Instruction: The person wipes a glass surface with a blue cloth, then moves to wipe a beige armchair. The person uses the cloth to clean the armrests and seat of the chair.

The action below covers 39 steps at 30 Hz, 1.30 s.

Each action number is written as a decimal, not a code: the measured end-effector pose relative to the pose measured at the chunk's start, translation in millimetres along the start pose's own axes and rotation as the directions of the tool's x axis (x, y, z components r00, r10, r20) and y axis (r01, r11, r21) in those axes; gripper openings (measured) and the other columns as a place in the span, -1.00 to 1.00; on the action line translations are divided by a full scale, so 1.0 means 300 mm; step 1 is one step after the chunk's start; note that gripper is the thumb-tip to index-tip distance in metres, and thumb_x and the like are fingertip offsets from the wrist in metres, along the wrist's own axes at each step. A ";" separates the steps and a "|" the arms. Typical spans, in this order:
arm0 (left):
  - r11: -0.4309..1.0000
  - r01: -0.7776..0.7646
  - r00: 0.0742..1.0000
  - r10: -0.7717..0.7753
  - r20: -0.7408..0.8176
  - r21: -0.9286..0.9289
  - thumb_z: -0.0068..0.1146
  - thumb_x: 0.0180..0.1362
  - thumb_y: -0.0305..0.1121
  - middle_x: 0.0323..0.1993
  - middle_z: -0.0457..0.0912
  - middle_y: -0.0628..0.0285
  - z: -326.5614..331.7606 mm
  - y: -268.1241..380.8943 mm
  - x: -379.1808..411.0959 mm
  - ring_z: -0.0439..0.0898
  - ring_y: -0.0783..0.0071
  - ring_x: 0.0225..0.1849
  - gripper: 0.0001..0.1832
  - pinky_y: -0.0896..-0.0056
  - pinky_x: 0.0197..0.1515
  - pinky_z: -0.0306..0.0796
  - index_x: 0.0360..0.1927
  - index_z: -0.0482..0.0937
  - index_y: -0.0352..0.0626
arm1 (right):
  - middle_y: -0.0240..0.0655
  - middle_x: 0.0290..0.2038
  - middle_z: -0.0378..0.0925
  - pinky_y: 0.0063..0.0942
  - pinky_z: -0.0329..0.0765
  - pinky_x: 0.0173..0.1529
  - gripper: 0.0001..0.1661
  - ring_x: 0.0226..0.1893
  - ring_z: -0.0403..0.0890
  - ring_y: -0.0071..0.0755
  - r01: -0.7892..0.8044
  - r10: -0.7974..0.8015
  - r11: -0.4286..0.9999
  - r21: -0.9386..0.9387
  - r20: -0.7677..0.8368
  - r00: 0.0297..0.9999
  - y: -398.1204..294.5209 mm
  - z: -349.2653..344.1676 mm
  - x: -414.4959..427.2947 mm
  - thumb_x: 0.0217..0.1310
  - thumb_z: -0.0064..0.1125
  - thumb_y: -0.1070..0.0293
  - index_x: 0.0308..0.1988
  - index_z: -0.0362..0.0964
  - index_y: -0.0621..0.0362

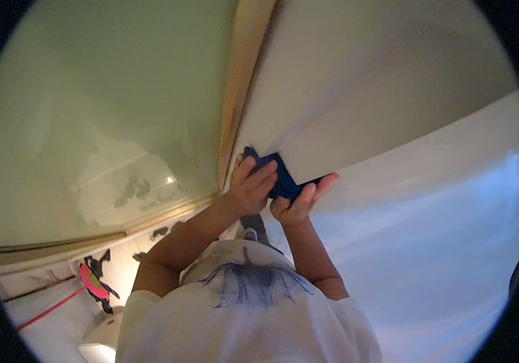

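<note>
A dark blue cloth (286,179) lies bunched against the near end of a cream-coloured panel (332,145). My left hand (252,186) presses it with bent fingers close to a wooden frame (236,90). Lower and to the right, my right hand (302,199) holds the same cloth around the panel's bottom corner, fingers extended along the edge. Part of the cloth is hidden under both hands.
A greenish glossy pane (105,113) with reflections fills the left, bordered by the wooden frame. At the lower left lie a pink broom head (94,281) with a red handle (51,311) and a pale rounded object (103,333). A whitish surface (422,218) spreads on the right.
</note>
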<state>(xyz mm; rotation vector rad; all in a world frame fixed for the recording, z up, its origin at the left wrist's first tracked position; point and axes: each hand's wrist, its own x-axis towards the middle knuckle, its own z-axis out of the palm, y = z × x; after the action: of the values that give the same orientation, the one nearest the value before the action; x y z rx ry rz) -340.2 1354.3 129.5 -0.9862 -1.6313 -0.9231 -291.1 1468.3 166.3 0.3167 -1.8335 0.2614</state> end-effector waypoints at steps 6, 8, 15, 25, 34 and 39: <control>0.998 -0.059 0.994 0.058 -0.095 -0.009 0.03 0.07 -0.44 0.08 0.47 0.14 -0.033 0.023 0.320 0.11 -0.03 0.31 -0.79 -0.07 0.30 -0.03 -0.20 0.55 -0.22 | 0.32 0.23 -0.06 0.38 -0.05 0.20 -0.38 0.24 -0.07 0.54 0.043 -0.043 0.999 0.000 -0.049 0.998 0.026 -0.090 0.268 0.31 -0.31 0.04 0.16 0.03 0.31; 0.997 -0.070 0.991 0.067 -0.113 -0.021 0.02 0.08 -0.45 0.08 0.47 0.11 -0.047 0.018 0.422 0.12 -0.05 0.30 -0.77 -0.06 0.28 -0.01 -0.18 0.54 -0.25 | 0.32 0.23 -0.05 0.36 -0.05 0.21 -0.39 0.24 -0.06 0.52 0.041 -0.037 0.998 0.047 -0.073 0.997 0.036 -0.107 0.374 0.29 -0.25 0.04 0.13 0.07 0.30; 0.995 -0.075 0.986 0.065 -0.156 -0.060 -0.07 0.12 -0.46 0.10 0.43 0.01 -0.059 0.050 0.692 0.15 -0.14 0.27 -0.68 -0.06 0.26 0.00 -0.04 0.48 -0.33 | 0.05 -0.02 0.30 0.07 0.23 0.17 -0.64 0.11 0.26 0.24 0.093 0.020 0.971 0.220 -0.461 0.887 0.095 -0.095 0.595 0.11 0.10 0.20 -0.13 0.33 0.15; 0.941 -0.283 0.942 0.309 -0.134 0.183 -0.17 0.24 -0.24 0.13 0.30 -0.12 0.023 0.106 0.476 0.14 -0.25 0.20 -0.65 -0.24 0.21 -0.02 -0.01 0.41 -0.25 | -0.03 -0.10 0.36 0.00 0.35 0.08 -0.76 -0.03 0.41 0.14 0.020 0.123 0.949 0.316 -0.425 0.897 0.161 -0.043 0.350 0.13 -0.01 0.32 -0.19 0.32 0.18; 0.746 -0.296 0.954 0.262 0.145 0.597 -0.32 0.30 -0.16 0.20 0.17 -0.25 -0.160 0.172 0.664 0.00 -0.33 0.27 -0.54 -0.33 0.25 -0.12 0.07 0.41 -0.28 | 0.02 -0.01 0.41 0.01 0.36 0.08 -0.73 0.03 0.41 0.15 0.158 0.015 0.940 0.302 -0.500 0.866 0.098 -0.071 0.571 0.14 0.02 0.42 -0.12 0.39 0.22; 0.713 -0.271 0.962 0.213 0.169 0.647 -0.34 0.31 -0.14 0.22 0.14 -0.26 -0.142 0.228 0.564 -0.01 -0.36 0.27 -0.52 -0.36 0.23 -0.11 0.08 0.38 -0.31 | -0.03 0.05 0.39 -0.01 0.34 0.11 -0.67 0.10 0.35 0.13 0.154 -0.012 0.948 0.278 -0.453 0.891 0.111 -0.096 0.492 0.08 0.03 0.38 -0.11 0.45 0.23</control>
<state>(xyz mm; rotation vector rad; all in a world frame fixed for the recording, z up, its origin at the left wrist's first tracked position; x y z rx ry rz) -294.8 1370.9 310.7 -0.7005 -1.6629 -0.0730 -315.9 1497.1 315.4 0.5077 -1.3160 0.5187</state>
